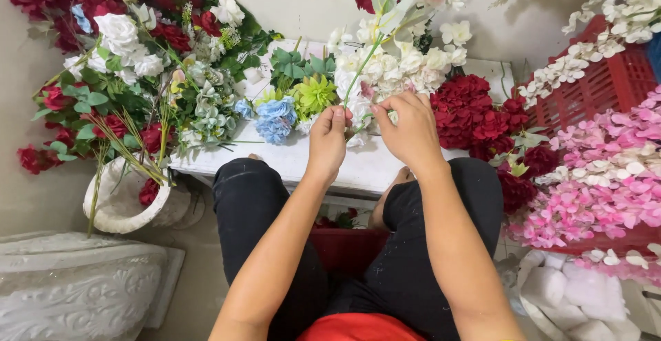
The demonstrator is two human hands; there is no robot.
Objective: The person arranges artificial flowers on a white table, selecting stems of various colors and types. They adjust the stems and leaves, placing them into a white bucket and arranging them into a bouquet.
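Both hands meet over the low white table (289, 165). I log the left hand (328, 140) pinched shut on the lower end of a green flower stem (361, 66), and the right hand (410, 132) curled closed just beside it, fingertips on the same stem. That stem rises tilted toward white blossoms (396, 62). Nearby lie a blue hydrangea (275, 119), a green bloom (314, 94) and dark red flowers (468, 107); a red crate (599, 86) sits right.
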